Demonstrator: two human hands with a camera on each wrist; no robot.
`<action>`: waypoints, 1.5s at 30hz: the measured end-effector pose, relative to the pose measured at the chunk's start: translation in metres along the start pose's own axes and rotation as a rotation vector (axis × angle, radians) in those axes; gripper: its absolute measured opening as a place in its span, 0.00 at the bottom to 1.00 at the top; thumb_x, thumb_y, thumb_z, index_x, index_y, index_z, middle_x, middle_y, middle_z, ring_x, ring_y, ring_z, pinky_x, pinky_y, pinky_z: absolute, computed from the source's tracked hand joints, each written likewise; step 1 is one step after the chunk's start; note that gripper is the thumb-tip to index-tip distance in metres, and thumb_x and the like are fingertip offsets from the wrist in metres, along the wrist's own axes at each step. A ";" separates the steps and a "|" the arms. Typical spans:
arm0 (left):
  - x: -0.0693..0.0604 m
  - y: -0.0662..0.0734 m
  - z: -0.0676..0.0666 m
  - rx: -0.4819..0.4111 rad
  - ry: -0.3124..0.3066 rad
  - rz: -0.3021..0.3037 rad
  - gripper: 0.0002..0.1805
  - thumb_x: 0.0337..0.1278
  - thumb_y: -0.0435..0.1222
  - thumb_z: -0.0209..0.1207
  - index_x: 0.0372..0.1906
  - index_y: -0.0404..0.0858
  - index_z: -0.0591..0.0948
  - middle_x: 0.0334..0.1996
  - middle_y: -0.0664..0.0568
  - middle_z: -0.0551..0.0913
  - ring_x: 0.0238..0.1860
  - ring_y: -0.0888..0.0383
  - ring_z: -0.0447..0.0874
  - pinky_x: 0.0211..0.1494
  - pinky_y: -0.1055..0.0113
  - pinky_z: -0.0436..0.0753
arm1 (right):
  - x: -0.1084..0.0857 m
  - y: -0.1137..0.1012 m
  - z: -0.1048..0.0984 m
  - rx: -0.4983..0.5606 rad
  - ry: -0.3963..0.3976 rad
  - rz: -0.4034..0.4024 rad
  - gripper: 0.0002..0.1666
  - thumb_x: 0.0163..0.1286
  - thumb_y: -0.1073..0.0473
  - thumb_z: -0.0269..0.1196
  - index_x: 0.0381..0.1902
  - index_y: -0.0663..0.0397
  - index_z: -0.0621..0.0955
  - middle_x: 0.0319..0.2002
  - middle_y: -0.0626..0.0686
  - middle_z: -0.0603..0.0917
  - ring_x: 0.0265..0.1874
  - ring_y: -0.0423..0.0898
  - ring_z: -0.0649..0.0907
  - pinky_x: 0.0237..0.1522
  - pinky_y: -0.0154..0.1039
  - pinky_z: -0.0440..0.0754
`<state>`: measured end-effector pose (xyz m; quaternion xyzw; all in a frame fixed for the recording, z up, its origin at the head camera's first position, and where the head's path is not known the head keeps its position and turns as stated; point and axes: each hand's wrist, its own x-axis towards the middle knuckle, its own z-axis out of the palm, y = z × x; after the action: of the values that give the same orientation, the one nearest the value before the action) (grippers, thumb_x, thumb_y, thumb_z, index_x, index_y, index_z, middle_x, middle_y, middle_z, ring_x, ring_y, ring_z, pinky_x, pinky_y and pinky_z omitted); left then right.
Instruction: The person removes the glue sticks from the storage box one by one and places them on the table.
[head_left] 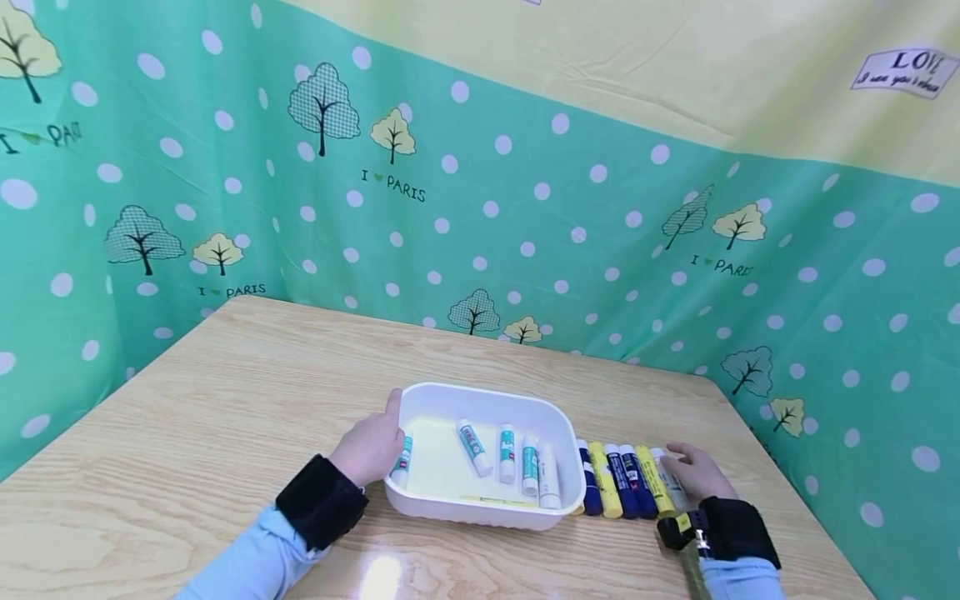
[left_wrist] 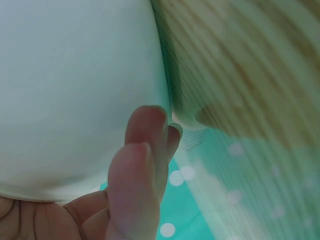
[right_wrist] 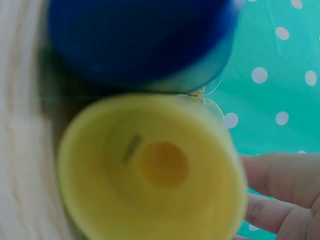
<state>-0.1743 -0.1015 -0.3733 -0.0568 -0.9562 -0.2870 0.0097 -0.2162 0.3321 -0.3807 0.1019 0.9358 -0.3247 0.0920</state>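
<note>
A white plastic basin stands on the table. My left hand holds its left side, one finger along the rim; in the left wrist view curled fingers lie against its outer wall. In it lie several white-and-teal glue sticks and a plain white stick. Right of the basin, yellow and dark blue tubes lie in a row. My right hand is at the row's right end, over a greyish white-capped stick. Close in the right wrist view, a yellow tube shows its hollow end, fingers beside it.
The wooden table extends left of and behind the basin. A green and yellow printed curtain hangs around its far and side edges. A strip of yellow shows inside the basin along its near wall.
</note>
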 end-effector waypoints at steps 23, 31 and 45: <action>-0.001 0.000 -0.001 -0.013 -0.011 -0.004 0.31 0.54 0.30 0.38 0.63 0.26 0.45 0.15 0.48 0.68 0.14 0.58 0.69 0.16 0.70 0.67 | -0.030 -0.061 0.014 -0.222 -0.039 -0.233 0.48 0.64 0.36 0.32 0.63 0.71 0.36 0.62 0.72 0.34 0.60 0.67 0.33 0.53 0.68 0.33; 0.000 0.000 -0.001 -0.014 -0.016 -0.008 0.31 0.54 0.30 0.38 0.63 0.26 0.44 0.14 0.48 0.68 0.14 0.58 0.69 0.16 0.70 0.67 | -0.055 -0.097 0.042 -0.112 -0.058 -0.330 0.45 0.62 0.35 0.36 0.65 0.62 0.45 0.64 0.67 0.48 0.63 0.64 0.49 0.58 0.61 0.51; 0.002 -0.001 -0.002 0.001 -0.025 -0.008 0.31 0.54 0.31 0.38 0.63 0.26 0.45 0.17 0.47 0.71 0.16 0.58 0.70 0.17 0.70 0.68 | -0.058 -0.112 0.076 0.147 0.035 -0.299 0.41 0.61 0.35 0.42 0.64 0.53 0.52 0.51 0.63 0.68 0.41 0.53 0.76 0.26 0.38 0.78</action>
<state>-0.1764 -0.1031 -0.3723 -0.0566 -0.9567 -0.2857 -0.0031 -0.1804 0.1909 -0.3597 -0.0263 0.9158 -0.4004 0.0186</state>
